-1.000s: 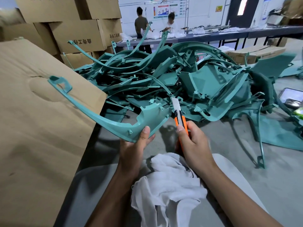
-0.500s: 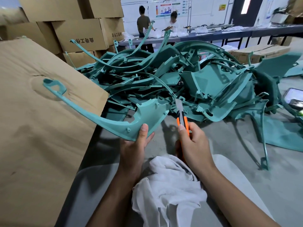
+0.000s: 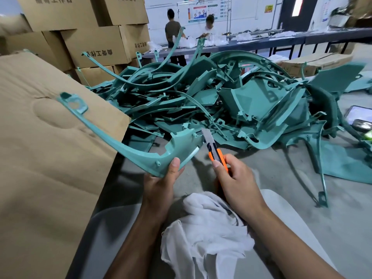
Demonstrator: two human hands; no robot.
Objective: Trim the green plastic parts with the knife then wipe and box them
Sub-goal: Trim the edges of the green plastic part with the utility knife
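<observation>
My left hand (image 3: 161,186) grips the wide lower end of a long curved green plastic part (image 3: 124,147), thumb on top; its thin arm reaches up-left to a loop end over the cardboard. My right hand (image 3: 234,178) holds an orange utility knife (image 3: 214,153) with the blade out, pointing up. The blade tip stands just right of the part's right edge, where a pale strip shows. A white cloth (image 3: 209,230) lies on my lap under both wrists.
A big heap of green plastic parts (image 3: 231,101) covers the floor ahead. A large cardboard box flap (image 3: 46,158) fills the left. Stacked cartons (image 3: 96,45) stand behind. Two people work at a long table (image 3: 281,40) far back. A phone (image 3: 360,115) lies at right.
The knife blade has moved a little away from the part's right edge, and a pale trimmed strip now shows along that edge. My left hand keeps its grip.
</observation>
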